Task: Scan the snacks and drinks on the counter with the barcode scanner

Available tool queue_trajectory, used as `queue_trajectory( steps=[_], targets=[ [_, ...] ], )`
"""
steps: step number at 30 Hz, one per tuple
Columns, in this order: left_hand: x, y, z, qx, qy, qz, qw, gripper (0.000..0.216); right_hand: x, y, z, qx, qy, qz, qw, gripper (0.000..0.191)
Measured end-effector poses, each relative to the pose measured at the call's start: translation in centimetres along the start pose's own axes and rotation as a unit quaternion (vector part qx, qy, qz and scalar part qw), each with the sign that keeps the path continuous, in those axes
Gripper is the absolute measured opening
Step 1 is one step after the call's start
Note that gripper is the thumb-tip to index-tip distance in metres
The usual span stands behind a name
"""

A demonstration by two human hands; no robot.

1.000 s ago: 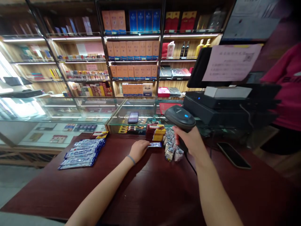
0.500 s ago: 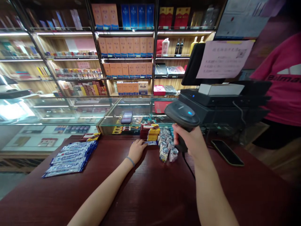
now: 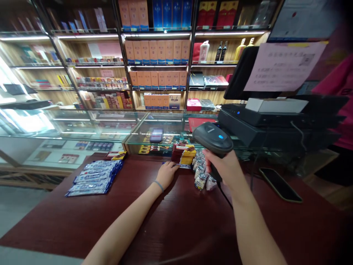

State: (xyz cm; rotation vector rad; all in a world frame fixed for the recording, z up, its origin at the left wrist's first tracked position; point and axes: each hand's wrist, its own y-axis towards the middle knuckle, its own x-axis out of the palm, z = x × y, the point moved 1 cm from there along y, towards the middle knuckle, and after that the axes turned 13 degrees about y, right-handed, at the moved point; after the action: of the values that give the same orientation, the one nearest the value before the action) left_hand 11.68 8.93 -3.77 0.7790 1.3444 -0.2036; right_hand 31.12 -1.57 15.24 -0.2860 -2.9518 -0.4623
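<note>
The right hand (image 3: 224,167) is wrapped tight round the handle of a black barcode scanner (image 3: 212,138), whose head points down and away toward the far edge of the dark red counter (image 3: 179,224). The left hand (image 3: 167,173) lies flat there, fingers together, with the tips resting on a small blue packet (image 3: 184,166). The packet sits just in front of a stack of red-and-yellow bars (image 3: 184,154) and just beside a cluster of small jars (image 3: 202,177).

As I see it, the scan would go best if the fingertips held the packet down without covering its code. The scanner head looks better tipped lower, so its beam lands on the packet and not on the bars behind. The jars stand close under the right wrist, so that arm needs care. I cannot tell whether the code faces up. 1 phone (image 3: 280,184) lies well apart toward the right edge.
</note>
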Motion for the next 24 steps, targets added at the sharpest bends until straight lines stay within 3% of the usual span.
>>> queue_trajectory(
  steps=[5, 11, 18, 24],
  targets=[
    [-4.6, -1.7, -3.0, -0.026, -0.029, 0.025, 0.999, 0.037, 2.0, -0.9, 0.6, 0.018, -0.017, -0.031, 0.999, 0.03],
    [-9.9, -10.5, -10.2, -0.121, 0.004, 0.067, 0.99, 0.034, 5.1, -2.2, 2.2, 0.037, -0.056, -0.106, 0.992, 0.035],
    [-12.1, -20.7, -17.4, -0.225, 0.087, 0.072, 0.968, 0.031, 9.1, -4.0, 6.4, 0.032, -0.07, -0.207, 0.975, 0.024],
    [-12.3, -23.4, -21.4, -0.294, 0.141, 0.06, 0.944, 0.034, 10.5, -5.3, 8.7, 0.062, -0.083, -0.224, 0.969, 0.033]
  ],
)
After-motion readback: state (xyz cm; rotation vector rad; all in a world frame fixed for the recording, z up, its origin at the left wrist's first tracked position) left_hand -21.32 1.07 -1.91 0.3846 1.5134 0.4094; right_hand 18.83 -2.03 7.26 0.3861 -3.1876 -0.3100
